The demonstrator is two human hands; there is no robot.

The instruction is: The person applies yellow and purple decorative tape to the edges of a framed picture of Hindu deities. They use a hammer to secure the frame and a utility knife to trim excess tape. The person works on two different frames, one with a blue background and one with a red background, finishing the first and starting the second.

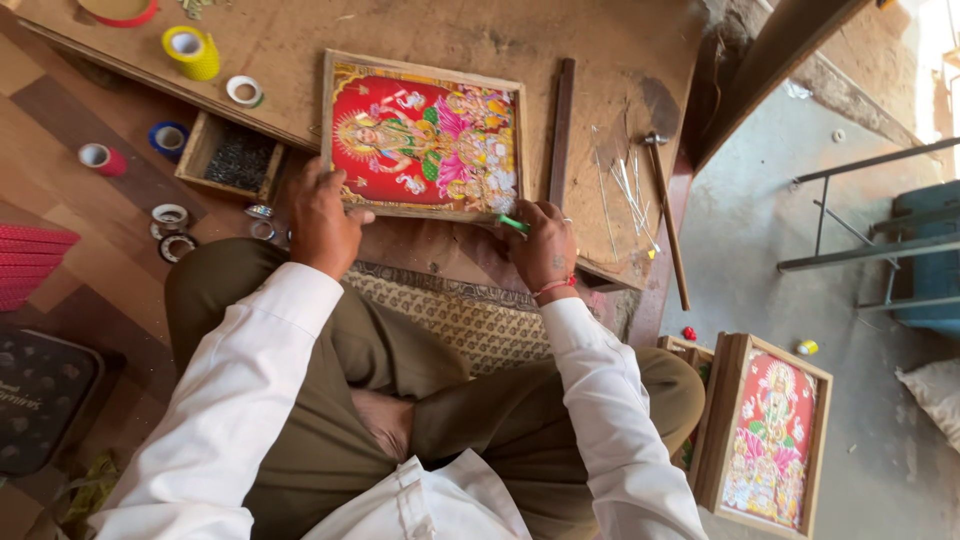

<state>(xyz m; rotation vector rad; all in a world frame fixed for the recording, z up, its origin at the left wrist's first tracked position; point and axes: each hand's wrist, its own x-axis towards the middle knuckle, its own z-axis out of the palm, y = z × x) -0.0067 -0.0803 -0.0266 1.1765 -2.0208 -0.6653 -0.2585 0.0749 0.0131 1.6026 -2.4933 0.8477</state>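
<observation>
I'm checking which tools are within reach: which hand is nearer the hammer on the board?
Right. The right hand is at the framed picture's lower right corner, beside the hammer; the left hand is across the frame.

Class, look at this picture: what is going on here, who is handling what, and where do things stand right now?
A person sits cross-legged at a low wooden board. The left hand presses on the near-left corner of a framed colourful picture lying flat on it. The right hand grips a small green tool at the frame's near-right corner. A hammer, thin metal strips and tape rolls lie around; more framed pictures lean together on the floor.
</observation>
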